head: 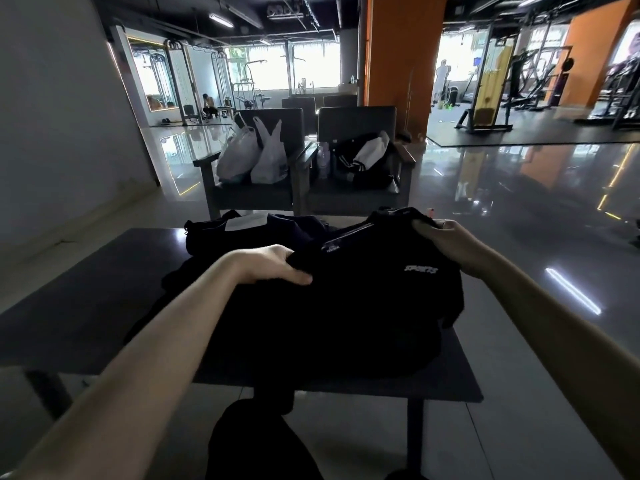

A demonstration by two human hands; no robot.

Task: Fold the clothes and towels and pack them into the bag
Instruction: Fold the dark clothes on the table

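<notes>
Over the dark worktop, the left hand and the right hand each grip a shoulder of the black sports shirt, holding it spread with its body draped on the worktop, probably to square it for folding.

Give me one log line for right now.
phase: fold | left grip: holds black sports shirt | right grip: holds shirt | shirt: over table

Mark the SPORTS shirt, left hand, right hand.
SPORTS shirt (363,317), head view, front panel below the print.
left hand (273,263), head view, back of the hand.
right hand (446,242), head view, back of the hand.
</notes>
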